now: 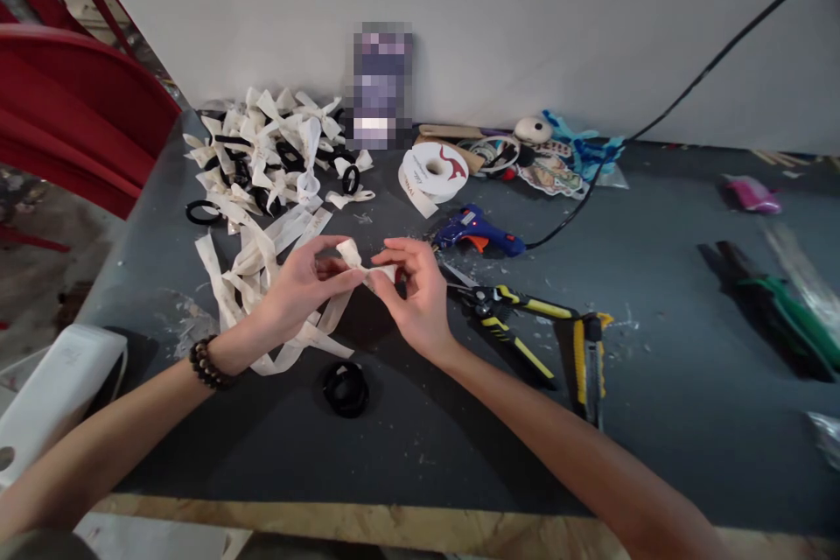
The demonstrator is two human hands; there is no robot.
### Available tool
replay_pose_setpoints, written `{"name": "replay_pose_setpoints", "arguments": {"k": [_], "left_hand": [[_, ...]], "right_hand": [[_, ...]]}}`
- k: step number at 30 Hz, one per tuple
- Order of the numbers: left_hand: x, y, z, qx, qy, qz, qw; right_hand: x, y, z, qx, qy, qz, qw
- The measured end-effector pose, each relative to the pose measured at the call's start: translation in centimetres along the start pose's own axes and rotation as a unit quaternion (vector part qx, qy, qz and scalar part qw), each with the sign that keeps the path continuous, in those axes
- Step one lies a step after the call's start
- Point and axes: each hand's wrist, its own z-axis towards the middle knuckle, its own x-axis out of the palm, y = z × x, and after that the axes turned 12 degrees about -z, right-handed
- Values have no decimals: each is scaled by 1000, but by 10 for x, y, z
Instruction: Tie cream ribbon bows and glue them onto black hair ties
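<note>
Between my two hands is a small white ribbon bow [352,254]. The thumb and fingers of my left hand [308,276] pinch its left part, and my right hand [416,289] pinches its right end. Loose strips of white ribbon [246,267] lie beneath and to the left of my left hand. A small stack of black hair ties [346,388] rests on the table below my hands. Behind them stands a pile of finished-looking ribbon bows on black hair ties [262,144]. A ribbon spool [434,172] lies beyond my right hand.
Right of my hands are a blue glue gun [479,230] with a black cord, yellow-black pliers [508,319] and a yellow utility knife [589,367]. Green-handled pliers [780,306] lie farther right. A white device [62,394] sits at the left edge, near a red chair [85,105].
</note>
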Motion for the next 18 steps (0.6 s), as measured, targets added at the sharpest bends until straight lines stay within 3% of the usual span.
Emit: {"name": "replay_pose_setpoints", "arguments": {"k": [7, 14, 18], "left_hand": [[-1, 4, 3, 15, 24, -9, 1000], [0, 12, 6, 22, -2, 32, 999], [0, 16, 4, 40, 40, 41, 998]], "right_hand": [[0, -1, -1, -13, 3, 26, 1000], [3, -3, 2, -9, -68, 38, 997], [3, -3, 2, -12, -75, 37, 996]]}}
